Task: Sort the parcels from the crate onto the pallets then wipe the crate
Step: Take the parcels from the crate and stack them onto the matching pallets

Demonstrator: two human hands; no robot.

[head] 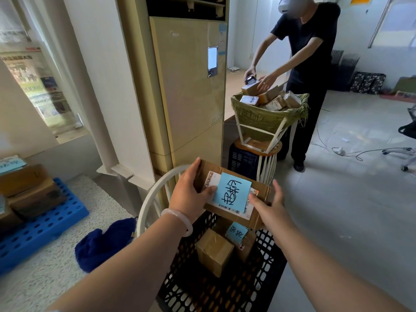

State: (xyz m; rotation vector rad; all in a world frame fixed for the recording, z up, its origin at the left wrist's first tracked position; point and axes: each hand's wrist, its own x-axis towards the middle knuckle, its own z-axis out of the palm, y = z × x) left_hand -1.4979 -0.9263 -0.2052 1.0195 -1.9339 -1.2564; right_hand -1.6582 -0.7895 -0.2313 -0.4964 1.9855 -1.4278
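1. Both forearms reach forward over the black crate (267,266).
2. Under the fingers, a plain box (213,251) and a blue-tagged box (236,233) lie inside the crate.
3. The left hand (191,194) grips the parcel (234,212) at its left end, thumb on the label.
4. The right hand (267,206) pinches the right end, thumb on top, holding the parcel level above the crate.
5. Left of the fingers lies a blue cloth (103,242), and further left a blue pallet (45,226) with boxes.
6. Beyond the fingers, another person (308,52) handles boxes in a basket (267,118).
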